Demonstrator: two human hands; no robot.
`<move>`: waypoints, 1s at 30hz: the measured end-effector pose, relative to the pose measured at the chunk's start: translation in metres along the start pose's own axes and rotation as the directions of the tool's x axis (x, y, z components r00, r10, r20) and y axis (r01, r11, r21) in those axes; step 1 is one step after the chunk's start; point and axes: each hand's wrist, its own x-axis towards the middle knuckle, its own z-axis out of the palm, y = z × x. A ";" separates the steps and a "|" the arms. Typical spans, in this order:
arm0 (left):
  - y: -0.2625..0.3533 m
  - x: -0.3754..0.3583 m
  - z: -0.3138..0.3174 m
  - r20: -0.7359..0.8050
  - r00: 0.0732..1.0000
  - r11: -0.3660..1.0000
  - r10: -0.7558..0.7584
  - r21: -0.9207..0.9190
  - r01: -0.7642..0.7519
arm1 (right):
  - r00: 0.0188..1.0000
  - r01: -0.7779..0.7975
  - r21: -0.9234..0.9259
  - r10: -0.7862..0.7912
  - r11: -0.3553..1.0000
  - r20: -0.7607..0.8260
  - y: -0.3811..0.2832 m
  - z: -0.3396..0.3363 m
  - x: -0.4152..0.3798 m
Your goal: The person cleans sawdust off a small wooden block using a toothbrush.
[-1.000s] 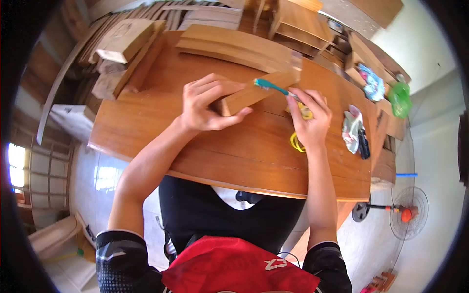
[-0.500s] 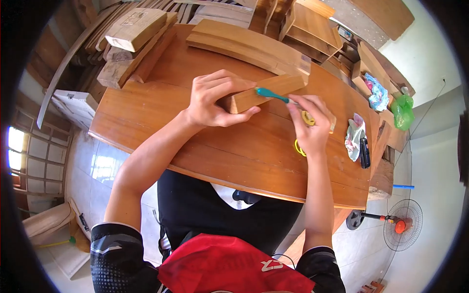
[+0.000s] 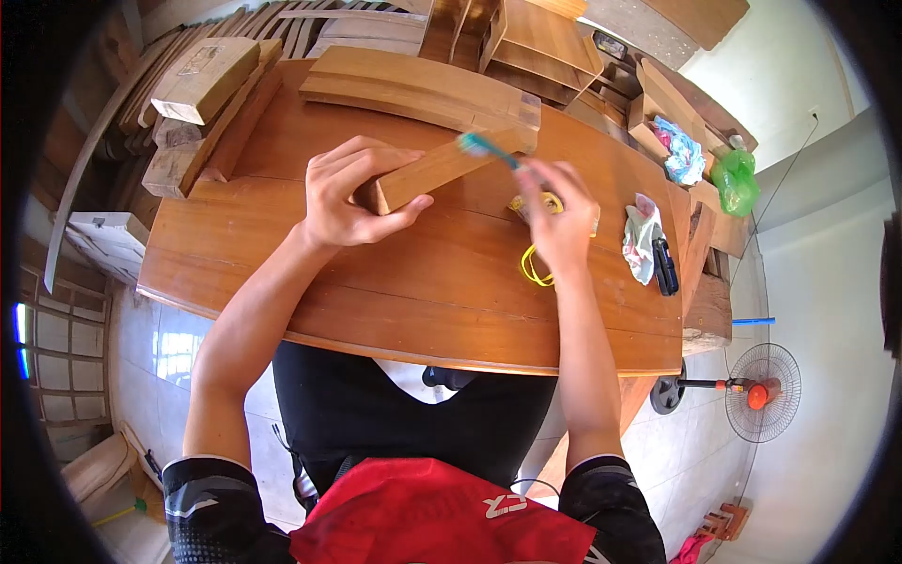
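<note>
My left hand is closed around the near end of a rectangular wooden block, thumb on the front side and fingers behind. The block is tilted, its far end pointing up and right towards a long curved wooden beam. In my right hand is a teal toothbrush, pinched by the handle. Its bristle head, blurred by motion, is over the block's upper face near the far end. Partly behind my right hand lies a roll of yellow tape, with a yellow loop nearer me.
Thick wooden pieces are stacked at the table's left back corner. To the right lie a crumpled plastic wrapper and a black object on the wooden table. A green bag and a standing fan are beyond the right edge.
The toothbrush head has moved along the block from near my left fingers towards the far end. The whole view has shifted, so the table appears further left.
</note>
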 end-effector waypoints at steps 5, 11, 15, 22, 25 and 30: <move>0.006 0.001 -0.002 0.062 0.998 1.000 0.019 -0.005 -0.018 | 0.992 -0.116 0.061 0.118 0.991 -0.043 0.022 -0.014 -0.003; 0.002 0.004 -0.001 0.021 0.999 0.999 0.046 0.003 -0.046 | 0.989 0.043 0.067 -0.052 0.997 0.136 -0.008 0.001 -0.005; 0.004 0.003 0.000 0.025 0.998 0.998 0.056 0.023 -0.056 | 0.972 -0.222 -0.039 0.219 0.974 -0.081 0.019 -0.016 0.004; -0.001 0.000 -0.001 0.023 0.997 0.997 0.074 -0.013 -0.073 | 0.997 -0.033 -0.050 0.037 0.998 0.064 -0.002 -0.014 0.002; 0.002 0.002 -0.002 0.017 0.999 0.999 0.038 -0.005 -0.038 | 0.997 -0.068 -0.109 0.073 0.992 0.037 0.006 -0.020 0.002; 0.004 0.004 -0.001 0.015 1.000 1.000 0.028 0.001 -0.028 | 0.993 -0.114 -0.103 0.115 0.988 0.010 0.006 -0.018 0.001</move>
